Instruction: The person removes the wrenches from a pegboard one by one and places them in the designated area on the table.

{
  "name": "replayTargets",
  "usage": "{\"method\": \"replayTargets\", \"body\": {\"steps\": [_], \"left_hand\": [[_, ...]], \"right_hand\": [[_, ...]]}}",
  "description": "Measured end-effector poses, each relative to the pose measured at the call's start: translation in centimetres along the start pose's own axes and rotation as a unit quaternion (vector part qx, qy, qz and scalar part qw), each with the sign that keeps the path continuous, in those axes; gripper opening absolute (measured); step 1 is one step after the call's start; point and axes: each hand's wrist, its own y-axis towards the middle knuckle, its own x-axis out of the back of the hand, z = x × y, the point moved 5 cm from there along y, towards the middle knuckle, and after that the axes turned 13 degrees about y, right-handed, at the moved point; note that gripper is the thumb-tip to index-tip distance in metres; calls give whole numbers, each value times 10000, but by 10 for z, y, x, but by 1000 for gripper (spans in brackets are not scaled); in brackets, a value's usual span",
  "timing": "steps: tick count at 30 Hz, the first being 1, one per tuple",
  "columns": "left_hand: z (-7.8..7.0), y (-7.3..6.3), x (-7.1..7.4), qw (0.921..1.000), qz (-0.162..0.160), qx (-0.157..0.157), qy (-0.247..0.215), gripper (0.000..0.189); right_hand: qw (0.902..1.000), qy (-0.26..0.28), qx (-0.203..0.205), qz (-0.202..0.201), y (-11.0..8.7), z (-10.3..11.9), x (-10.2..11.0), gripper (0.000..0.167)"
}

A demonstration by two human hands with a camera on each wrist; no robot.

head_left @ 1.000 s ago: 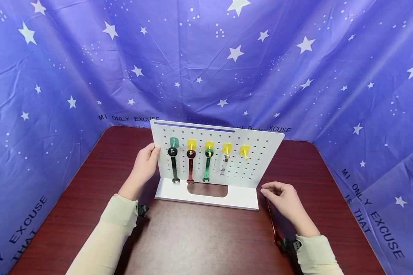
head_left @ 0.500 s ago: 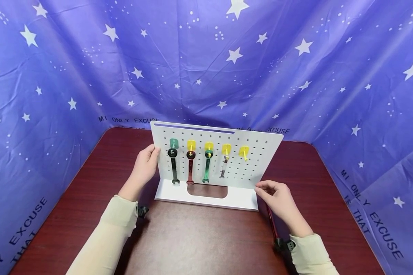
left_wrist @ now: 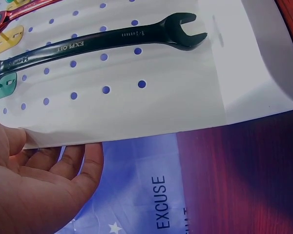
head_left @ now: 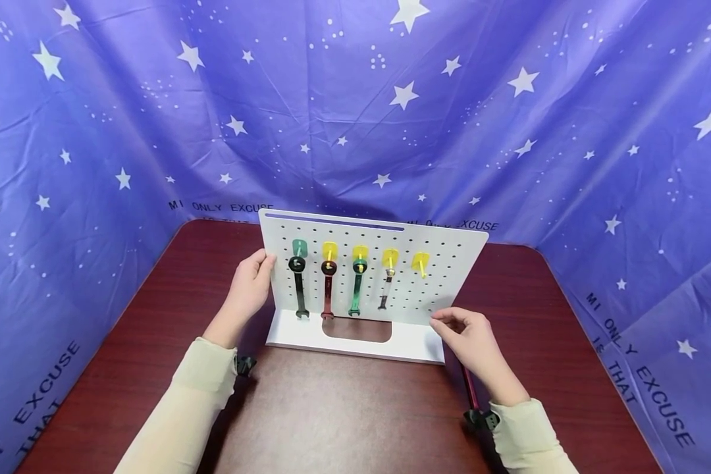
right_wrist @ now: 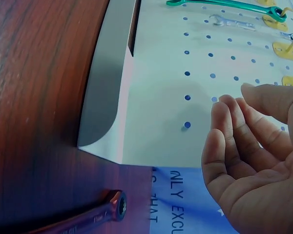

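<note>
Head view: your left hand (head_left: 253,280) grips the left edge of the white pegboard (head_left: 444,266); left wrist view shows the thumb at the front and the other fingers behind that edge. Your right hand (head_left: 474,339) is at the pegboard's lower right. Right wrist view: its fingers are loosely bent, with a modest gap between thumb and fingertips, nothing held. Whether those fingertips touch the face: cannot tell.

Silver wrench (right_wrist: 234,23): hangs from the fourth hook (head_left: 391,255), counted from your left. Long axis near upright, slight lean, open end down. From your right fingers it lies to the left and somewhat higher, apart from them. Judged the key relation: your right hand is clearly the nearer; your left is at the far side, beyond the black wrench (head_left: 299,293), hanging red wrench (head_left: 328,293) and green wrench (head_left: 356,293).

Fifth hook (head_left: 421,262): yellow, no wrench on it, above your right fingertips and slightly left.

Loose red wrench (head_left: 471,388): lies on the bench (head_left: 332,408) beside the pegboard's right end, partly hidden by your right hand and wrist gear; long axis runs away from you.
</note>
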Motion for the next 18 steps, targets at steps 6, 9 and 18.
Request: {"method": "replayTargets", "body": {"steps": [6, 9, 18], "left_hand": [[0, 0, 1, 10000, 2, -66, -19, 23], [0, 0, 0, 10000, 12, -84, -22, 22], [0, 0, 1, 10000, 17, -88, 13, 23]], "right_hand": [[10000, 8, -27, 60, 3, 4, -7, 10], [9999, 69, 76, 54, 6, 8, -10, 10], [9987, 340, 366, 42, 14, 20, -22, 9]]}}
